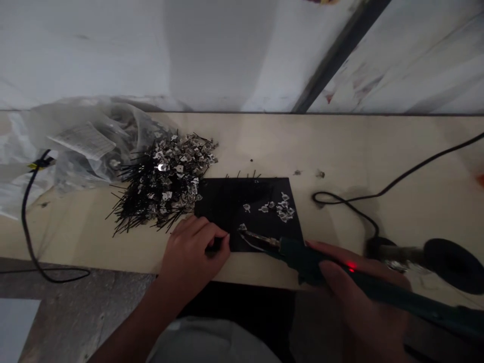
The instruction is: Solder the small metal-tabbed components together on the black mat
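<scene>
Our right hand (363,295) has its grip wrapped around a soldering iron (308,259), its tip at a small metal piece (242,228) on the black mat (227,204). Our left hand (194,244) pinches narrowly; we cannot tell what is between the fingertips. A wire pile (162,186) crowds the mat's left edge, beside a plastic bag (81,133). A spool (451,266) and looping cord (412,169) occupy the surface (340,138) rightward.
</scene>
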The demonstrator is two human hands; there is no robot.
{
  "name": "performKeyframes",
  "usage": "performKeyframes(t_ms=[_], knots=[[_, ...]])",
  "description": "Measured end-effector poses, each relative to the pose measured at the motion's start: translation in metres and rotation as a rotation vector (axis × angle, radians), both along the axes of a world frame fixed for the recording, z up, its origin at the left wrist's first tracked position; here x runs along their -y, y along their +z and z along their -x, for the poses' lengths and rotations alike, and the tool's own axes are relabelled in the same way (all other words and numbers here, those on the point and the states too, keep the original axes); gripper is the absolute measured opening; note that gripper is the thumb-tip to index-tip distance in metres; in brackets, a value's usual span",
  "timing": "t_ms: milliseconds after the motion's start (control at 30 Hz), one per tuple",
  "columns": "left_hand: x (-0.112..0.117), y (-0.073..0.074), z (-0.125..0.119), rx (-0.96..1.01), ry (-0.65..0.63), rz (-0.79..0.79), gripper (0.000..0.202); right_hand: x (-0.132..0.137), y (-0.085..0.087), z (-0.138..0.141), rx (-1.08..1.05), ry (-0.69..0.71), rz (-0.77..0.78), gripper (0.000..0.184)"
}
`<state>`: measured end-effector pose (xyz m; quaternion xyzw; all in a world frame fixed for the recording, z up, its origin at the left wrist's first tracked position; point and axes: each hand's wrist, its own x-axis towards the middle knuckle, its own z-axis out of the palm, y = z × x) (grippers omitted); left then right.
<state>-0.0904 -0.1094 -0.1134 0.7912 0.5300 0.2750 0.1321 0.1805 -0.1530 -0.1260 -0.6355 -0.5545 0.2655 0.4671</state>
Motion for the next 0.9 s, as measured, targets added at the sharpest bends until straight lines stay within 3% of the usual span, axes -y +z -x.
performKeyframes(t_ms=[900], knots=[[-0.0002,-0.0012,0.0003,-0.005,-0.028,-0.028,0.014,0.0044,-0.0031,0.0047,-0.128,-0.113,0.057,0.017]])
